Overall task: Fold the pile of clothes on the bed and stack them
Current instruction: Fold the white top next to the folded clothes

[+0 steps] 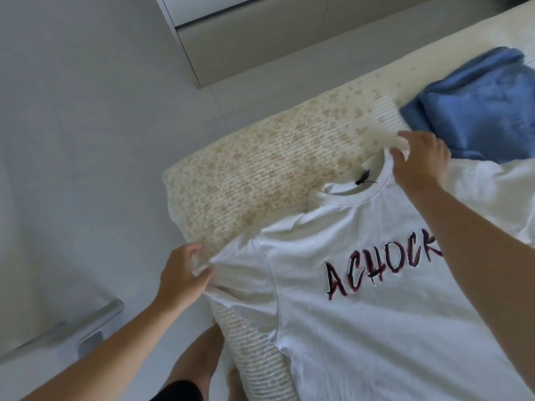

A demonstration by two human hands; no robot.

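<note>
A pale tiled floor point(86, 111) lay beyond the bed's edge, with a white cabinet point(260, 33) and a grey metal frame point(98, 319).

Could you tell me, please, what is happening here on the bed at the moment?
A person is spreading a white cotton T-shirt with red and black lettering face up on the cream floral quilted bed cover. The left hand pinches a sleeve end; the right hand holds the shoulder beside the collar. No fold is made yet. A crumpled blue denim garment lies beyond.
</note>
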